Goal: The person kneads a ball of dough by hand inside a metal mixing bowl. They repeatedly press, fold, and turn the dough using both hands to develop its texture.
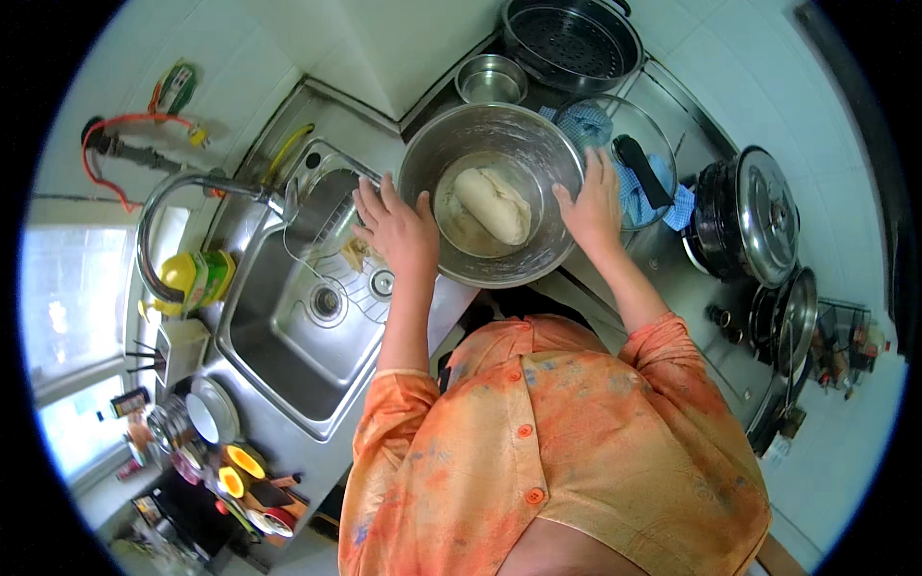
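A wide stainless steel mixing bowl (pixel 420 171) stands in front of me at the counter's corner. Inside lies a pale, folded log of dough (pixel 492 204), with floury smears on the wall around it. At the bowl's left rim is my left hand (pixel 398 228), open, fingers spread over the edge of the sink and thumb close to the rim. My right hand (pixel 593 204) is by the right rim, also open, its fingers stretched out and thumb apart at the bowl's edge. Whether either hand presses on the metal I cannot tell. Neither holds anything else.
On the left is a steel sink (pixel 279 317) with a curved faucet (pixel 154 206) and wire rack. Behind the bowl stand a small steel bowl (pixel 491 81) and a dark steamer pot (pixel 573 43). A glass lid (pixel 672 144) over blue cloths (pixel 629 192) and a lidded pot (pixel 735 216) are right.
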Available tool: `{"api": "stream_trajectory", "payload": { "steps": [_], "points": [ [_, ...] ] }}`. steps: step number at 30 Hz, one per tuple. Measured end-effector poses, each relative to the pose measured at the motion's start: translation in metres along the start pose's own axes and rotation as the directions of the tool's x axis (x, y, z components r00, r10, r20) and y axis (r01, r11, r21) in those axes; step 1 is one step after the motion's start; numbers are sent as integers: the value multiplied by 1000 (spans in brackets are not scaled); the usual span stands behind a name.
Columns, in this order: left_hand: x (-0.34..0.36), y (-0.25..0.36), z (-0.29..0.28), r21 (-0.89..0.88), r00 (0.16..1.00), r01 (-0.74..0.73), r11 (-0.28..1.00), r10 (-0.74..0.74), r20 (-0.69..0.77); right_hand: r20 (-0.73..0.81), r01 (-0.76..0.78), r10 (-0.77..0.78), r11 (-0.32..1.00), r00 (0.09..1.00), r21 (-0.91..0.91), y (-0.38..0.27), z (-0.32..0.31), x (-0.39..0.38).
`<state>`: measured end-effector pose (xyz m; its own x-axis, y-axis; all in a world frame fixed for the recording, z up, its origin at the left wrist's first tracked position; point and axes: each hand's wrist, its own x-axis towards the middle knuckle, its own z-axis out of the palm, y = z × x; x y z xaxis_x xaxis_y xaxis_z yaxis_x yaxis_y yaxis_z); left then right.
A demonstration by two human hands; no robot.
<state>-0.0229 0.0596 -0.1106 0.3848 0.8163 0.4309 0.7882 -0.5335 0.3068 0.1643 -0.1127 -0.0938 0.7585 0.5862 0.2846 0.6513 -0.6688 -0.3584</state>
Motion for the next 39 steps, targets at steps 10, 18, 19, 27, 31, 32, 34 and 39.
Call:
{"api": "stream_trajectory", "payload": {
  "steps": [10,18,19,27,31,32,34,39],
  "points": [
    [14,59,63,-282,814,373,884,-166,557,425,-526,367,773,827,355,26,29,-28],
    [-2,128,76,268,765,90,959,-239,598,661,-662,334,672,672,333,28,6,-30],
    [-11,111,87,190,820,95,977,-185,541,615,-625,322,687,720,372,30,10,-35],
    [-9,115,96,317,835,28,948,-196,513,557,-577,301,698,774,424,34,15,-38],
    [-2,113,107,303,857,12,953,-166,487,528,-566,300,682,794,464,32,15,-43],
    [2,111,111,294,864,-9,956,-140,483,514,-561,303,676,802,478,31,15,-43],
    [8,106,118,273,869,-31,962,-109,483,532,-573,315,695,786,435,28,15,-41],
    [22,96,126,216,854,-30,976,-87,513,508,-583,355,701,784,410,22,18,-41]
  ]
}}
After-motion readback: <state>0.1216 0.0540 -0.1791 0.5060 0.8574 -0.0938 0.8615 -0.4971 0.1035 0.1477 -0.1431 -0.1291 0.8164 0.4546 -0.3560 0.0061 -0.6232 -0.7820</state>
